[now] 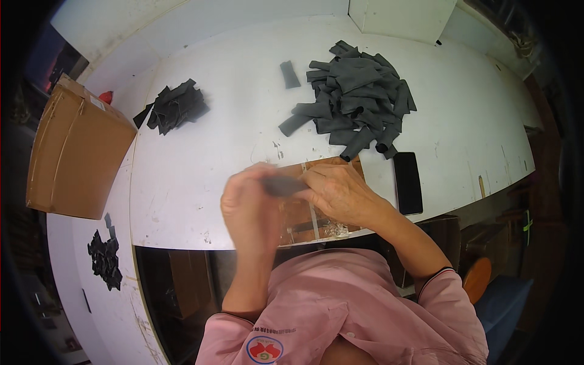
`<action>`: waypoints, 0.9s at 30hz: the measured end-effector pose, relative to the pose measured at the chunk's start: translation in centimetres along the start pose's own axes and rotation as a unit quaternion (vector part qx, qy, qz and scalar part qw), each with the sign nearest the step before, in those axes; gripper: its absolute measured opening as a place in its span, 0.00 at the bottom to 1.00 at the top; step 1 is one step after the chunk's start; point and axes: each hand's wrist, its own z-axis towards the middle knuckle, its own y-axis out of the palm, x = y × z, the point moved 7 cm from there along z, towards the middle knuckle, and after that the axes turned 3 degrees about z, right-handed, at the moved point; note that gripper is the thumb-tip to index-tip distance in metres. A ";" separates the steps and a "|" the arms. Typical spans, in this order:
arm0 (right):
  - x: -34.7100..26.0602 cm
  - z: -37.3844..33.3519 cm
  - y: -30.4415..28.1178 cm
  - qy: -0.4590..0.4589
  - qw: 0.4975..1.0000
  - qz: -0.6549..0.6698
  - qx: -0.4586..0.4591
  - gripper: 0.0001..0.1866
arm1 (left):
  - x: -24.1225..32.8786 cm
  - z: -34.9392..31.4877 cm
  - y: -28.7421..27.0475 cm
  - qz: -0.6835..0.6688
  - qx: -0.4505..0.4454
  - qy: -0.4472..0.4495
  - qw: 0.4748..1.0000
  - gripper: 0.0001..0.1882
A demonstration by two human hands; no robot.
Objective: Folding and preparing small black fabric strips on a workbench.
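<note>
Holding grey fabric pc. (283,185) btwn hands (246,198) (338,190) — logo (264,350), lettering (274,334) on shirt (389,325).

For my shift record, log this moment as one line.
left hand: at dark grey piece, blurred; right hand: gripping piece; ahead: grey pile; right: black phone

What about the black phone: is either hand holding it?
No, the black phone lies flat on the white table, while the left hand and right hand are both at a dark gray piece.
</note>
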 end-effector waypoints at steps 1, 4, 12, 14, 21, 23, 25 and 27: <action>-0.3 0.0 -0.2 -0.016 1.000 -0.024 -0.002 0.13 | 0.1 0.1 -0.4 0.000 -0.002 -0.002 1.000 0.07; 1.5 -0.6 2.3 0.062 0.997 0.015 -0.043 0.12 | -1.5 0.1 -2.2 -0.042 0.023 -0.075 0.996 0.07; 0.2 -0.6 0.7 -0.001 1.000 0.001 0.001 0.12 | 0.1 0.5 -1.7 0.129 0.013 0.010 0.992 0.06; -0.2 -0.8 0.4 -0.039 0.998 -0.001 0.044 0.14 | -0.1 0.5 -1.5 0.097 0.005 0.014 0.995 0.06; 0.7 -1.0 1.9 -0.026 0.999 -0.034 0.028 0.13 | -0.7 0.6 -1.7 0.099 0.025 -0.012 0.995 0.06; 0.6 -1.3 1.9 -0.024 0.999 -0.022 0.028 0.13 | -0.7 0.3 -1.3 0.117 0.028 -0.004 0.993 0.06; 0.9 -0.7 2.3 0.009 1.000 -0.014 0.009 0.13 | -1.4 0.3 -1.3 0.099 0.024 -0.051 0.994 0.07; 0.3 0.0 1.2 0.000 1.000 -0.016 -0.012 0.13 | -1.1 1.0 -2.0 0.112 0.010 -0.030 0.993 0.06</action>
